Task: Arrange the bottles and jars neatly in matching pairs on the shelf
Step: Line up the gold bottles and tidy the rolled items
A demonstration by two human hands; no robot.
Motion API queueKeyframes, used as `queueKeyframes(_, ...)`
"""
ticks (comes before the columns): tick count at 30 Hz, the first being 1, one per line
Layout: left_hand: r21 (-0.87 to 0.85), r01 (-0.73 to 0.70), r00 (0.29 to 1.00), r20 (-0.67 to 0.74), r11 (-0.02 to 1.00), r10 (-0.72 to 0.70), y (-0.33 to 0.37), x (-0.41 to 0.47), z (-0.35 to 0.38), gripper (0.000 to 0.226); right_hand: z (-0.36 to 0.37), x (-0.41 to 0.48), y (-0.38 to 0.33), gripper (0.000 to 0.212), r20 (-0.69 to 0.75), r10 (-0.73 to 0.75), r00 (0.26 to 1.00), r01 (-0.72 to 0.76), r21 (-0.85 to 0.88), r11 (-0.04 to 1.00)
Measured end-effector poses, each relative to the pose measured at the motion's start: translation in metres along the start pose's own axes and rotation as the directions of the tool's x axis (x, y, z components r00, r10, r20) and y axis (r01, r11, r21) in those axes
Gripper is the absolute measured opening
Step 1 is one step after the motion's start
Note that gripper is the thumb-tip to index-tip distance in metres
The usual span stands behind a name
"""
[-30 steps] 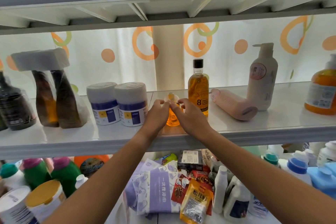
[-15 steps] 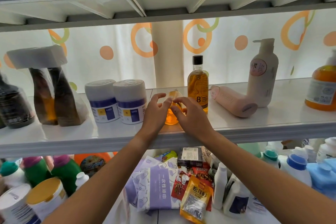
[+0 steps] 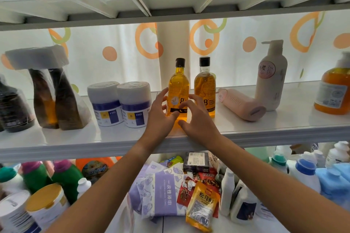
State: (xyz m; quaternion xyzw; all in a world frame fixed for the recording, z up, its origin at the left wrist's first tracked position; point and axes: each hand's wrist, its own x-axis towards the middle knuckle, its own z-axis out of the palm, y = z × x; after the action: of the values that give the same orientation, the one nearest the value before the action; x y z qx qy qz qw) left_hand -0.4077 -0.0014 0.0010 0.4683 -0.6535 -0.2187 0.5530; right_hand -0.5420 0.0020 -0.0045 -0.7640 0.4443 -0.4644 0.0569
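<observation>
Standing upright now beside its twin (image 3: 205, 85), the amber bottle (image 3: 179, 85) labelled "8" sat lower before; left hand (image 3: 161, 117) and right hand (image 3: 198, 123) flank it, fingers spread loose.

Chg 1: amber bottle (image 3: 178, 89), low and tipped in both hands 1.0 s ago, now stands upright on shelf (image 3: 284, 119), just beside matching bottle (image 3: 205, 85), at its 9 o'clock.
Chg 2: L hand (image 3: 159, 115) and R hand (image 3: 198, 121) were pinched on it; fingers now loose round its lower part.
</observation>
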Motion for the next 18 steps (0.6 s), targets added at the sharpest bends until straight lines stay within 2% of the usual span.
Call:
queueKeyframes(3, 0.085, 0.021, 1.000, -0.016, 0.996, -0.019, -0.008, 0.005, 0.004, 0.078, 0.002, 0.000, -0.001, 0.033, 0.001, 0.000, 1.000, 0.000, -0.049, 0.999)
queueKeyframes(7, 0.213, -0.046, 0.997, -0.044, 0.976, 0.057, -0.011, 0.010, 0.013, 0.081, 0.003, 0.001, -0.001, 0.027, -0.009, 0.007, 1.000, -0.007, -0.056, 0.998)
queueKeyframes(15, 0.246, -0.099, 0.990, -0.075, 0.964, 0.121, -0.003, 0.006, 0.020, 0.066, -0.001, 0.002, -0.005, 0.044, 0.039, 0.047, 0.998, -0.047, -0.020, 0.999)
queueKeyframes(18, 0.329, -0.134, 0.956, -0.206, 0.935, 0.210, 0.005, -0.003, 0.022, 0.058, -0.011, 0.001, -0.004, 0.046, 0.016, 0.118, 0.993, -0.119, 0.059, 0.991)
